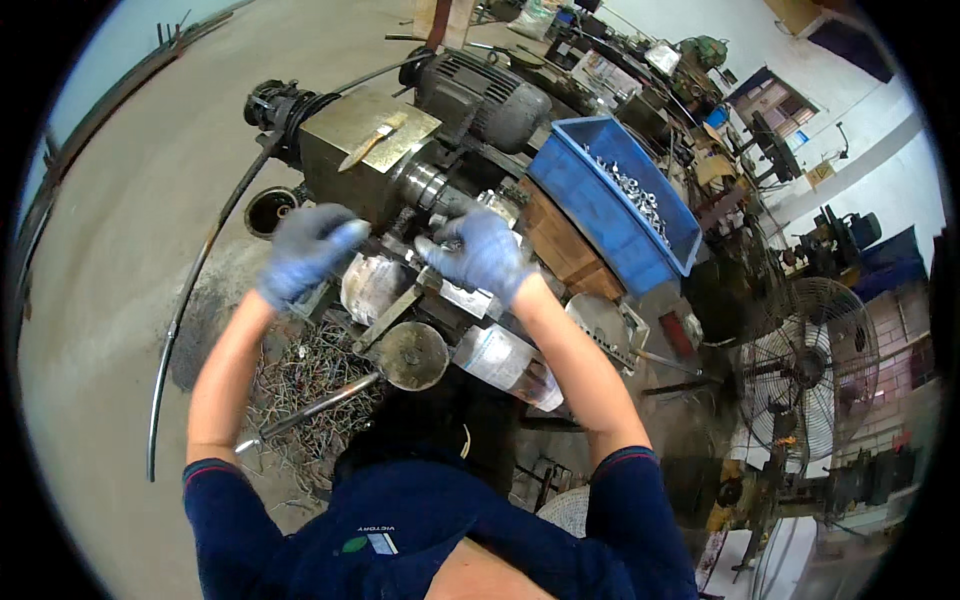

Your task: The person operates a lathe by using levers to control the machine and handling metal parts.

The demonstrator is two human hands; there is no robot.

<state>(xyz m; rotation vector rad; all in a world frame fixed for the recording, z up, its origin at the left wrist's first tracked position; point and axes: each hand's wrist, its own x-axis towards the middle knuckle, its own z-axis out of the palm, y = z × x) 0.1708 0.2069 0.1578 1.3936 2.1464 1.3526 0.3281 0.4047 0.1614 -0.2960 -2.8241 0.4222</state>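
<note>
A blue-grey work glove covers each of my hands. My left hand (308, 252) hovers at the left side of a greasy metal-turning machine, near a round whitish part (373, 290); motion blurs its fingers. My right hand (482, 252) is over the machine's tool area, just in front of the shiny spindle (424, 186). Its fingers curl inward there, and whatever lies between them is too small or hidden to make out. On top of the machine's metal housing (345, 125) rests a brush (368, 146) with a wooden handle.
Right of the spindle, a blue crate (608, 225) holds many small metal parts. A dark motor (480, 98) sits behind. Tangled metal shavings (310, 385) lie below left, beside a round disc (413, 356) and a bar handle (320, 405). A large fan (808, 365) stands right.
</note>
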